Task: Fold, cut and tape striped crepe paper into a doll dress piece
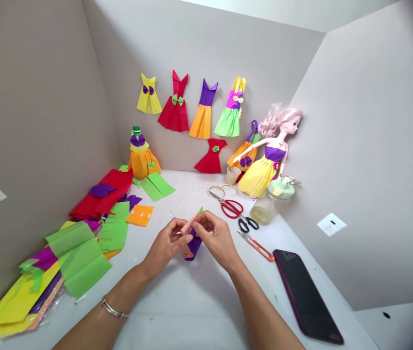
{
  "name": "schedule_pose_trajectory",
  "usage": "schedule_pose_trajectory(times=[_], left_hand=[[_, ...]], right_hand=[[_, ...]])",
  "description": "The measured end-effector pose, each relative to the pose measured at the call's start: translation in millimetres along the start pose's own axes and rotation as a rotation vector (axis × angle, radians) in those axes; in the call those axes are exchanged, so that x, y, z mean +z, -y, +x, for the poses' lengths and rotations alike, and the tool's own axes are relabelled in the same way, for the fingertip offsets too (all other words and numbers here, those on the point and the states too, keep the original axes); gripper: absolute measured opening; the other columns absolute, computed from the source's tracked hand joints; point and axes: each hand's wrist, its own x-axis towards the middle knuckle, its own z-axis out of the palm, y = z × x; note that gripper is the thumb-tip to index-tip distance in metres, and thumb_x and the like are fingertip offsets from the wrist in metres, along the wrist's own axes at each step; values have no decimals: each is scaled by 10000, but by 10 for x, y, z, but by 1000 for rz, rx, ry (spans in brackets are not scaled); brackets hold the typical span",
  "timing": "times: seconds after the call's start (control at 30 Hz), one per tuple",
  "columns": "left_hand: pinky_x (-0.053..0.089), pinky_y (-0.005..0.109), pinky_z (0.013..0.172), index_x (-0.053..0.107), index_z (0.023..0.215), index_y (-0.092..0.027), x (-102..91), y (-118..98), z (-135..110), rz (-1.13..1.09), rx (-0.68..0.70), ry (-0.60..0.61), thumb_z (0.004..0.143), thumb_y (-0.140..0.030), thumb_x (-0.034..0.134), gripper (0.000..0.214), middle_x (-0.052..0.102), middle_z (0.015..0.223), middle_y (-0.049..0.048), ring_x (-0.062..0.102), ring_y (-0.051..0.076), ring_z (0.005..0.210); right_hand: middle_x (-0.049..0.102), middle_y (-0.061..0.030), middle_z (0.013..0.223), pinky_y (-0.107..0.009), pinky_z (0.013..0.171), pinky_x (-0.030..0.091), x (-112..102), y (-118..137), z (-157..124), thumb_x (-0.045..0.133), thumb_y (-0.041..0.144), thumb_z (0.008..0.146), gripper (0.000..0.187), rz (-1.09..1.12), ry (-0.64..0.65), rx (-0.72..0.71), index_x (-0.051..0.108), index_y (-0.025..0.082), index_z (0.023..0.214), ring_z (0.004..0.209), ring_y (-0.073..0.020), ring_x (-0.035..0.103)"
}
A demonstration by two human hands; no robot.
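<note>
Above tbl [177,311], L-hand [170,239] nr R-hand [214,235]

Purple paper [194,246] between left hand [170,240] and right hand [214,236], red-handled scissors [222,200] beyond.

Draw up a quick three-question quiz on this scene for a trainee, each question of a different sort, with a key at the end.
1. Multiple choice: what do the left hand and the right hand hold between them?
a) the cup
b) pink and purple paper
c) the phone

2. True or false: a bracelet circles the left arm.

3. Fill in the colours: the doll wears a ___ top and a ___ skirt.

Key:
1. b
2. True
3. purple; yellow
</note>
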Motion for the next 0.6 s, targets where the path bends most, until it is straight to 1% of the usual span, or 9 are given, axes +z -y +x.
schedule_pose_trajectory(times=[0.13,0.23,0.3,0.43,0.6], left_hand=[[443,296,886,605,999,-197,-5,-31,12,3,12,-11,872,-431,623,266,614,1016,36,596,201,961],[436,289,853,626,957,-185,-21,-26,21,0,4,-32,852,-418,648,257,632,971,33,595,197,906],[431,271,813,631,933,-184,-51,-19,28,-12,-7,-64,842,-400,661,236,630,897,14,586,182,854],[426,229,718,611,876,-188,-140,-21,54,-74,-28,-142,819,-379,682,212,556,747,-35,529,127,707],[483,235,699,521,839,-206,-259,-82,89,-201,-40,-161,796,-396,672,246,532,795,-33,532,124,733]], right_hand=[[613,33,683,-236,568,421,-10,-11,13,579,206,805,25,10,8,9,593,197,785,593,-116,545],[568,44,675,-236,569,401,-31,-45,25,562,179,793,22,-12,4,-6,572,197,801,590,-111,512],[528,53,671,-236,572,390,-63,-62,34,555,167,784,63,-18,-10,-21,565,199,837,593,-109,483],[515,45,718,-241,599,406,-182,-16,69,566,194,785,185,62,-10,5,571,198,971,641,-120,490],[523,30,757,-235,609,381,-410,153,150,634,256,778,251,191,-14,35,589,189,1016,680,-121,497]])
